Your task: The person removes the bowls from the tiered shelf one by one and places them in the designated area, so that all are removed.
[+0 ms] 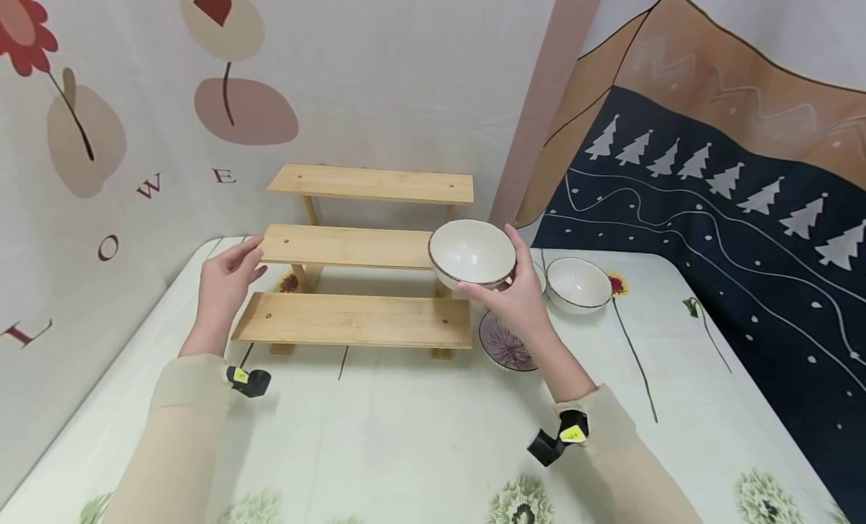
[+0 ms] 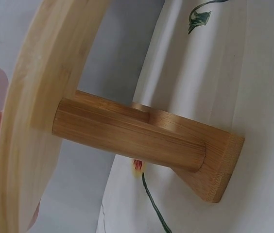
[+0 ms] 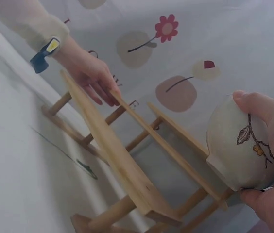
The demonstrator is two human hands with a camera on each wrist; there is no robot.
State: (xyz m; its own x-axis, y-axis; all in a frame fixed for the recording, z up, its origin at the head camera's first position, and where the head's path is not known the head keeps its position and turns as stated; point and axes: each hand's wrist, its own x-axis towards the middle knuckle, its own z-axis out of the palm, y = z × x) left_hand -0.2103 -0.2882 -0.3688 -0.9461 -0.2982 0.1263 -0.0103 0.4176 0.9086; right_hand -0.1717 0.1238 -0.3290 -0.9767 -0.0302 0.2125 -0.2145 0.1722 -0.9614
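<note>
A three-step wooden shelf rack (image 1: 352, 319) stands on the table against the back cloth. My right hand (image 1: 517, 298) holds a white bowl (image 1: 471, 252) with a thin dark rim, just above the right end of the middle step. Thumb and fingers grip it at opposite sides; a branch with leaves and orange berries decorates the bowl's outside in the right wrist view. My left hand (image 1: 226, 287) touches the left end of the middle step (image 1: 345, 246) with loosely bent fingers. In the left wrist view, the board (image 2: 35, 116) partly hides these fingers.
Right of the rack, a second white bowl (image 1: 578, 285) sits on the table, with another partly hidden behind my right hand. A dish with purple radiating lines (image 1: 504, 343) lies below that hand. Printed cloth hangs at the back and right.
</note>
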